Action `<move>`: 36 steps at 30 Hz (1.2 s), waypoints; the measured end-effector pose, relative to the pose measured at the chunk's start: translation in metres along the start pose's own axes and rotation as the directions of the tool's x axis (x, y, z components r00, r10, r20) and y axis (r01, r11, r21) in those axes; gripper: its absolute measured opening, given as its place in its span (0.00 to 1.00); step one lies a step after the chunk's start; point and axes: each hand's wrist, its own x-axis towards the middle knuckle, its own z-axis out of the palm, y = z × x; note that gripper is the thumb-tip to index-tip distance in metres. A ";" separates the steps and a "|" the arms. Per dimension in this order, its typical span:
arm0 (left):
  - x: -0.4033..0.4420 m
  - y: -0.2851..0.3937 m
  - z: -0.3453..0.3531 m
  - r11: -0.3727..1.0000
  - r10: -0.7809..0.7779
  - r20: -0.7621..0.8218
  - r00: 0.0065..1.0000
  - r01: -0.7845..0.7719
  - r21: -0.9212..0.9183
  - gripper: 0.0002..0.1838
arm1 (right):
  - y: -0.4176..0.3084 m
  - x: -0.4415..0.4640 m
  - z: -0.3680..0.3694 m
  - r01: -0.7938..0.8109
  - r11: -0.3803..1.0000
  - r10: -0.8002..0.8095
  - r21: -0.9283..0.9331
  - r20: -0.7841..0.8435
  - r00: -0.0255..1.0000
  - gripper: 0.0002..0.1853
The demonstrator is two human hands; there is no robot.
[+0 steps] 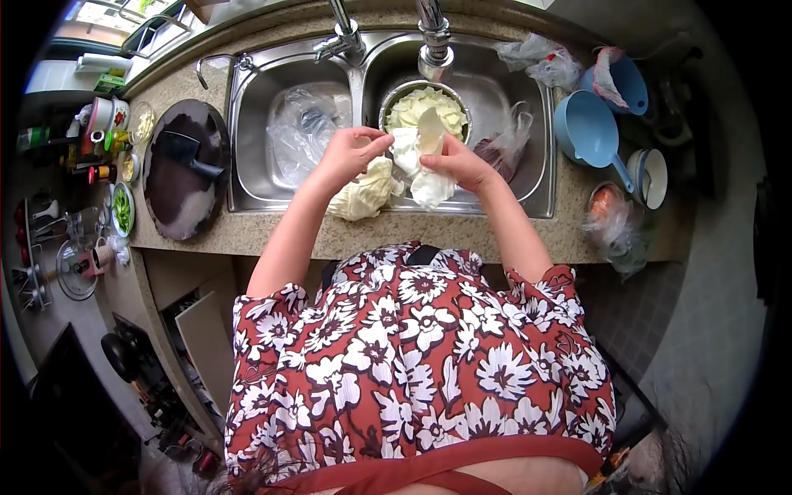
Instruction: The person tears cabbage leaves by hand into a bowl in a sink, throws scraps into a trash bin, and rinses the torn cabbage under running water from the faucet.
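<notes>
My right hand is closed on a pale cabbage leaf above the right sink basin. Beside and below it a white, crumpled piece hangs near my fingers; whether it is leaf or something else I cannot tell. To its left, my left hand has thumb and fingers pinched together; what they hold, if anything, is too small to make out. A metal bowl of torn cabbage leaves stands in the right basin, just beyond my hands. The rest of the cabbage lies at the sink's front edge, below my left hand.
A clear plastic bag lies in the left basin. A bag with something dark is at the right. Blue colanders and a bagged orange item sit on the right counter. A cleaver rests on a dark board at left.
</notes>
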 end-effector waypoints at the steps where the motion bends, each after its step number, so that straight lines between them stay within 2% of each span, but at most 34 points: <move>1: 0.009 0.006 0.004 0.994 -0.112 0.130 0.985 0.112 0.006 0.20 | -0.007 -0.002 0.005 0.001 1.000 -0.001 -0.004 -0.003 1.000 0.34; 3: 0.025 0.005 0.016 0.985 -0.133 0.166 0.977 0.149 -0.089 0.17 | -0.019 -0.006 0.015 0.098 0.993 -0.098 -0.069 0.000 0.995 0.33; 4: 0.030 -0.002 0.023 0.986 -0.126 0.170 0.977 0.142 -0.085 0.17 | -0.017 -0.006 0.012 0.098 0.989 -0.106 -0.113 -0.058 0.993 0.32; 5: 0.037 -0.011 0.031 0.955 -0.016 0.089 0.996 0.041 -0.295 0.14 | -0.015 -0.005 0.009 0.107 0.988 -0.115 -0.115 -0.066 0.991 0.32; 6: 0.041 -0.016 0.037 0.873 0.072 -0.011 0.997 -0.068 -0.484 0.12 | -0.011 -0.005 0.006 0.118 0.990 -0.128 -0.075 -0.152 0.980 0.31; 7: 0.041 -0.015 0.041 0.875 0.076 -0.003 0.997 -0.068 -0.479 0.12 | -0.005 -0.004 0.002 0.131 0.991 -0.136 -0.035 -0.236 0.962 0.30; 9: 0.042 -0.015 0.045 0.807 0.001 -0.124 0.992 -0.074 -0.587 0.09 | 0.006 -0.002 -0.007 0.124 0.992 -0.125 -0.023 -0.255 0.959 0.28; 11: 0.048 -0.026 0.048 0.816 -0.016 -0.140 0.990 -0.068 -0.574 0.09 | 0.004 -0.006 -0.007 0.120 0.993 -0.114 0.004 -0.282 0.953 0.25; 12: 0.051 -0.028 0.046 0.776 -0.035 -0.231 0.972 -0.119 -0.620 0.09 | 0.005 -0.008 -0.008 0.128 0.992 -0.121 0.007 -0.289 0.950 0.25; 13: 0.056 -0.028 0.046 0.733 -0.055 -0.309 0.949 -0.172 -0.658 0.10 | 0.005 -0.011 -0.012 0.138 0.987 -0.105 0.087 -0.309 0.945 0.25; 14: 0.059 -0.030 0.046 0.735 -0.074 -0.340 0.938 -0.179 -0.654 0.11 | 0.005 -0.013 -0.014 0.139 0.977 -0.082 0.162 -0.315 0.945 0.24; 15: 0.060 -0.028 0.047 0.735 -0.071 -0.338 0.938 -0.180 -0.654 0.11 | 0.003 -0.013 -0.014 0.142 0.977 -0.085 0.161 -0.318 0.944 0.24; 17: 0.060 -0.028 0.050 0.804 -0.073 -0.174 0.982 -0.045 -0.592 0.12 | 0.002 -0.012 -0.013 0.159 0.962 -0.083 0.222 -0.317 0.945 0.24; 19: 0.054 -0.019 0.064 0.802 -0.145 -0.035 0.989 0.096 -0.590 0.15 | 0.005 -0.001 -0.010 0.180 0.958 -0.097 0.225 -0.335 0.937 0.25; 21: 0.058 -0.020 0.073 0.722 -0.122 0.012 0.992 0.097 -0.685 0.18 | 0.007 0.006 -0.007 0.203 0.953 -0.113 0.227 -0.354 0.928 0.25; 22: 0.058 -0.019 0.072 0.722 -0.123 0.012 0.992 0.098 -0.685 0.18 | 0.008 0.008 -0.006 0.192 0.972 -0.130 0.136 -0.369 0.920 0.25; 24: 0.055 -0.017 0.069 0.950 -0.031 -0.029 0.999 0.021 -0.311 0.19 | 0.004 0.007 0.003 0.195 0.981 -0.180 -0.001 -0.389 0.904 0.25; 28: 0.053 -0.021 0.066 0.957 0.038 -0.054 0.998 -0.051 -0.284 0.21 | 0.004 0.012 0.006 0.124 0.986 -0.157 -0.108 -0.390 0.907 0.27; 30: 0.051 -0.014 0.063 0.942 -0.058 -0.085 0.995 0.026 -0.335 0.20 | 0.007 0.014 0.002 0.073 0.990 -0.117 -0.122 -0.410 0.905 0.31; 31: 0.052 -0.015 0.063 0.942 -0.058 -0.083 0.995 0.027 -0.335 0.20 | 0.005 0.012 0.002 0.072 0.990 -0.116 -0.121 -0.411 0.904 0.31; 33: 0.057 -0.020 0.062 0.864 -0.094 -0.069 0.993 0.047 -0.501 0.18 | 0.001 0.005 0.000 0.010 0.995 -0.043 -0.095 -0.344 0.938 0.29; 36: 0.064 -0.027 0.060 0.846 -0.085 -0.153 0.985 -0.010 -0.532 0.15 | 0.007 0.001 -0.009 -0.081 0.977 0.021 -0.196 -0.291 0.956 0.25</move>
